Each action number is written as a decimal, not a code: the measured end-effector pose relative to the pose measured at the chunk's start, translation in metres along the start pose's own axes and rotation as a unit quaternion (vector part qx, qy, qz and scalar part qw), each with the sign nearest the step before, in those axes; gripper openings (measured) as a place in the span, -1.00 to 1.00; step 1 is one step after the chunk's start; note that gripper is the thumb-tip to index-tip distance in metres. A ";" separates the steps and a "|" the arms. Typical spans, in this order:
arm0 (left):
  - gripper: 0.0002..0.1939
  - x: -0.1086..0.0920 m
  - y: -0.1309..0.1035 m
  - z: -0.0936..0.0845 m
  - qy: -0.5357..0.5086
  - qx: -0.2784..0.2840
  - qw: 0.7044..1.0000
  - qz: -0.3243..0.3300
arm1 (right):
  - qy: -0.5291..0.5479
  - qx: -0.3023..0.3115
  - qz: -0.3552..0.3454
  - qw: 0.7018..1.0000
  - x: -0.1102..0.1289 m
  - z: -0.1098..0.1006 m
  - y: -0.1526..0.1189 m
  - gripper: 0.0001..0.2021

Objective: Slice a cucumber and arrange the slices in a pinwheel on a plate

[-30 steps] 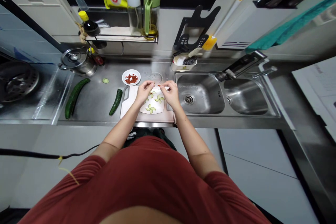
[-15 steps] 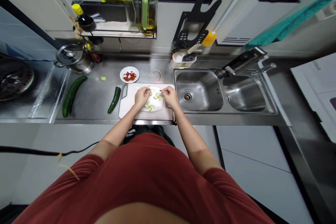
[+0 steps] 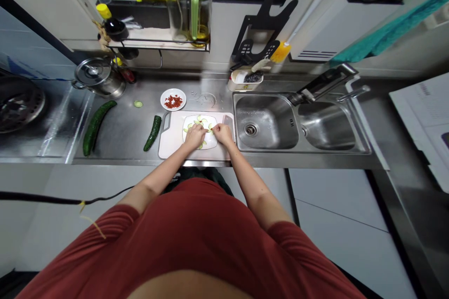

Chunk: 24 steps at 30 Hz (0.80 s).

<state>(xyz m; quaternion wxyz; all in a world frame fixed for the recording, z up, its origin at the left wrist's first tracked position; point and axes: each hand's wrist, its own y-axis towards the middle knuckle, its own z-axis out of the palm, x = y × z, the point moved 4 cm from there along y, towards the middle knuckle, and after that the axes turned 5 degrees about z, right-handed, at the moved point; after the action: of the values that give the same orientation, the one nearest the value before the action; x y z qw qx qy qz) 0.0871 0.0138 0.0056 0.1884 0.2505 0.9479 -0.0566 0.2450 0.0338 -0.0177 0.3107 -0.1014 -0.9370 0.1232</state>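
Observation:
A white plate (image 3: 212, 143) with thin pale-green cucumber slices (image 3: 199, 118) in curved pinwheel patterns rests on a white cutting board (image 3: 171, 143). My left hand (image 3: 195, 137) reaches over the plate's middle, its fingers drawn together at the slices; whatever lies between the fingertips is hidden. At the plate's right side, my right hand (image 3: 223, 134) pinches near a slice, with a tiny red piece (image 3: 211, 128) at its fingertips. Behind the board stands a small white dish (image 3: 163, 101) of chopped red pieces (image 3: 173, 101). Left of the board lies a cut cucumber (image 3: 153, 133).
A whole cucumber (image 3: 97, 127) and a cucumber end (image 3: 138, 103) lie on the steel counter (image 3: 121, 133) to the left, near a lidded pot (image 3: 100, 79). To the right is a double sink (image 3: 268, 124) with a faucet (image 3: 324, 84). A bottle shelf (image 3: 157, 46) hangs behind.
My left hand has moved right and slightly down, over the plate's middle. My right hand has shifted a little left and down, bringing the red piece to the slices.

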 end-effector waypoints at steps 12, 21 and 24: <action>-0.60 -0.005 0.010 0.007 0.030 0.029 0.999 0.011 | -0.095 -0.031 -0.018 0.995 0.008 0.005 -0.001 -0.75; -0.61 -0.007 0.012 0.009 0.049 0.039 0.998 0.020 | -0.115 -0.044 -0.033 0.992 0.012 0.006 -0.006 -0.78; -0.61 -0.007 0.013 0.010 0.058 0.033 0.997 0.028 | -0.117 -0.059 -0.029 0.991 0.011 0.005 -0.006 -0.80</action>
<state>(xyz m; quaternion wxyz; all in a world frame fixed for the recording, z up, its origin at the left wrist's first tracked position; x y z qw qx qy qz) 0.1026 0.0200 -0.0014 0.1265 0.2859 0.9475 -0.0676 0.2327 0.0299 -0.0140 0.1955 -0.0769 -0.9752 0.0697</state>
